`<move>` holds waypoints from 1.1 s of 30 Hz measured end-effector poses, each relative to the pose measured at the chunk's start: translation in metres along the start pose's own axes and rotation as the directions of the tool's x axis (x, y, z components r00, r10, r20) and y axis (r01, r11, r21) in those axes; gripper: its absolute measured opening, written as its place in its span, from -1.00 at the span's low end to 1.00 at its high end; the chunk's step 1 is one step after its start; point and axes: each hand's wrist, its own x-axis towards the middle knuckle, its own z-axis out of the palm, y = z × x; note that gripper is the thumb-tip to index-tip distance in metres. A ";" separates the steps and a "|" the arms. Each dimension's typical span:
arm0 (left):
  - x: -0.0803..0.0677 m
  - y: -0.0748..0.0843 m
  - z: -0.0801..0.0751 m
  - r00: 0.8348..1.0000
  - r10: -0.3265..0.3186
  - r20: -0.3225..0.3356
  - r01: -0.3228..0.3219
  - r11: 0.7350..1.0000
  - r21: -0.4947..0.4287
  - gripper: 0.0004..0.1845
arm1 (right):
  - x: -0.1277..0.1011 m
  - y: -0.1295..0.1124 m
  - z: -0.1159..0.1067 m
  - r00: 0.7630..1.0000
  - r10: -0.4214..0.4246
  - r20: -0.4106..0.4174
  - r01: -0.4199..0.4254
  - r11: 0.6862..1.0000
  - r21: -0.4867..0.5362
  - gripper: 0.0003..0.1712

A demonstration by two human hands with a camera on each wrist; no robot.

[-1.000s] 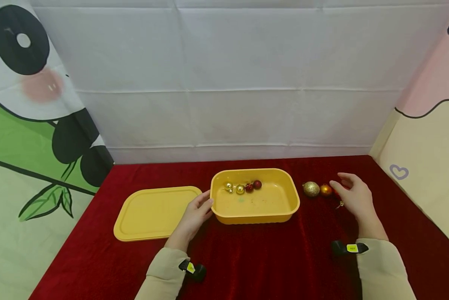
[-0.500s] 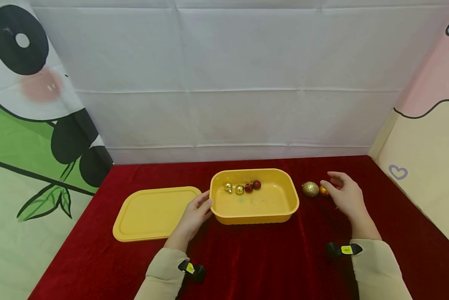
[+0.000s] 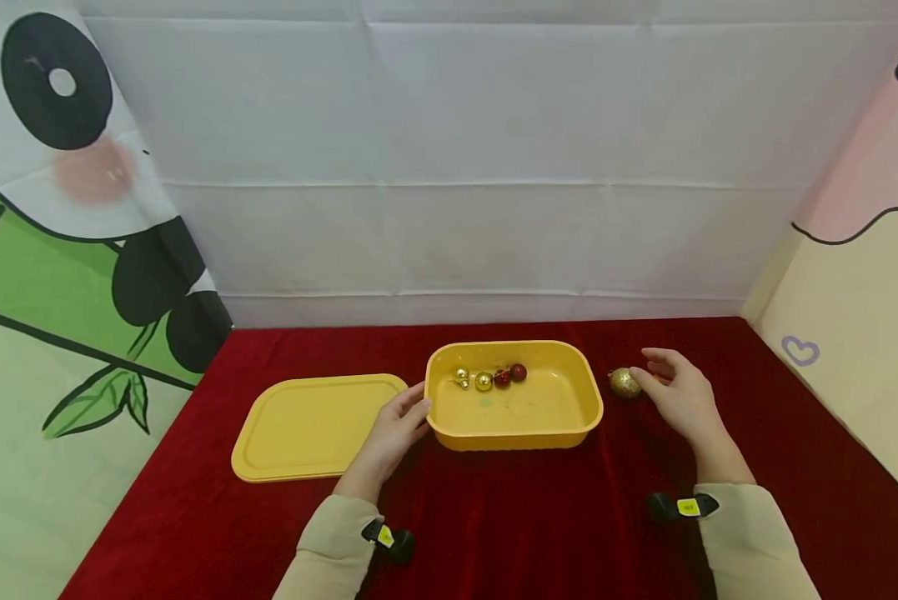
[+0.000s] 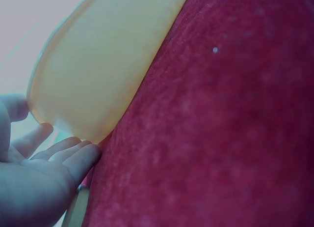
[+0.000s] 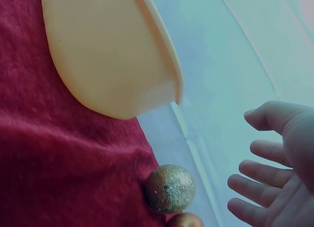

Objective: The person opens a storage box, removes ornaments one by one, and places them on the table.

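Note:
My left hand (image 3: 390,433) rests against the left end of a yellow plastic box (image 3: 512,434), its fingertips on the wall and rim. Inside the box lie several small ornaments: a shiny gold ball (image 3: 483,381), a dark red ball (image 3: 519,372) and others beside them. To the right of the box, my right hand (image 3: 681,398) hovers with loosely extended fingers, holding nothing. Its thumb overlaps a glittery gold Christmas ball (image 3: 623,383) in the head view. The right wrist view shows that ball apart from the fingers, with an orange-gold ball (image 5: 185,221) close by; the hand hides this one from the head camera.
A matching yellow lid (image 3: 309,429) lies flat to the left of the box, partly behind the left hand. Dark red cloth (image 3: 539,525) covers the table. White fabric (image 3: 494,167) hangs at the back, with printed cartoon sheets along both sides.
My right hand has moved left over the row of loose ornaments, from beside the red one to the glittery gold ball. The left hand stays at the box, and the box contents look the same.

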 end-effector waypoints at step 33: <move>-0.004 0.001 -0.002 1.000 -0.001 0.011 0.001 1.000 0.010 -0.45 | 0.001 -0.040 0.034 0.986 -0.142 0.082 0.137 0.989 0.064 -0.47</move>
